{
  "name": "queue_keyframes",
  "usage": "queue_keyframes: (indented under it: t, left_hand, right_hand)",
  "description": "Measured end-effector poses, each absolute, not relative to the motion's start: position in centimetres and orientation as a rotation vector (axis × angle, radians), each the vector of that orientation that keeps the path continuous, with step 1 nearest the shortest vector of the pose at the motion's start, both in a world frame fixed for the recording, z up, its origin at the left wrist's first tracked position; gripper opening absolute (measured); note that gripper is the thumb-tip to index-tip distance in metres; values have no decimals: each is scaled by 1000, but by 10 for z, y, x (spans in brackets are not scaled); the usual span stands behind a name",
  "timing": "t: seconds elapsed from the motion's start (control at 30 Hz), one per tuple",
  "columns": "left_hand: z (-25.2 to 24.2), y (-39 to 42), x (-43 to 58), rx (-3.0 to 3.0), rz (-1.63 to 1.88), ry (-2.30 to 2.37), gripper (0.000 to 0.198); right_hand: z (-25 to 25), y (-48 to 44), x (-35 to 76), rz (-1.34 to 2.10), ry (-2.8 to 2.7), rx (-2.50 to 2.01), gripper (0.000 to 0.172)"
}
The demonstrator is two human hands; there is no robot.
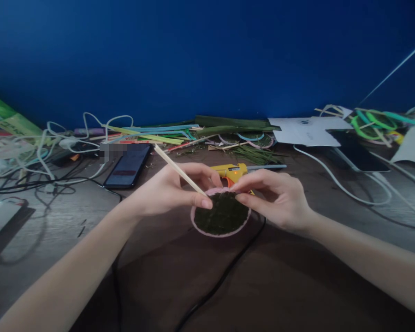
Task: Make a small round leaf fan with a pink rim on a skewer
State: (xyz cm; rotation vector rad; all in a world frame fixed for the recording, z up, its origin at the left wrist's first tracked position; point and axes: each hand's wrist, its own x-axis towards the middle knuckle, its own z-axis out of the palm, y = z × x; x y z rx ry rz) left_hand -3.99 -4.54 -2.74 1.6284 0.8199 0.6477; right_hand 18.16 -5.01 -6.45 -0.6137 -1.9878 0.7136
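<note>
1. Head view: black cable (pixel 214 288) crosses the dark table (pixel 159 272) at 6 o'clock from our disc, curving up toward our right hand.
2. Round disc (pixel 223 219) sits mid-frame, between our hands: dark green face, pale pink rim. Can't tell if it touches the table.
3. Left hand (pixel 180 189) at 10 o'clock: thumb on the disc face, fingers bent behind the rim. Same grip pinches a pale stick (pixel 178 168), slanting up toward 10 o'clock, lower end at the disc.
4. Right hand (pixel 276 196) between 2 and 3 o'clock: thumb and index pinch the upper right of the rim, other fingers curled. Can't tell if anything small is between the tips.
5. Yellow glue gun (pixel 237 171) just past the disc, 12 to 1 o'clock, orange light showing, partly hidden; grey rod (pixel 268 167) points right from it.
6. Phone (pixel 127 166) at 10 o'clock, dark device (pixel 361 152) at 2, white paper (pixel 306 131) beside it.
7. Far edge: coloured sticks (pixel 159 136) at 11, long green leaves (pixel 233 123) at 12, green rings (pixel 370 124) at 2.
8. Behind all that, blue wall (pixel 207 55).
</note>
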Motion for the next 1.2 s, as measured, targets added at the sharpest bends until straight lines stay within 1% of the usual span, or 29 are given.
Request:
queue_keyframes:
  t: [0.37,0.6,0.9,1.1,1.2]
  left_hand:
    - [-28,-45,-39,1664,675,789,25]
    - [-33,-47,-40,1656,751,696,28]
    - [-31,-47,-39,1677,734,709,26]
    - [-31,-46,-40,1680,723,747,29]
    - [-30,-46,-40,1679,696,750,29]
  right_hand:
    - [-65,-49,182,726,-1997,-605,16]
    - [-63,-51,182,722,-2002,-636,13]
    - [-64,-50,182,725,-1997,-633,14]
    - [-64,-51,182,714,-1996,-650,11]
    - [-64,-50,182,713,-1999,-636,13]
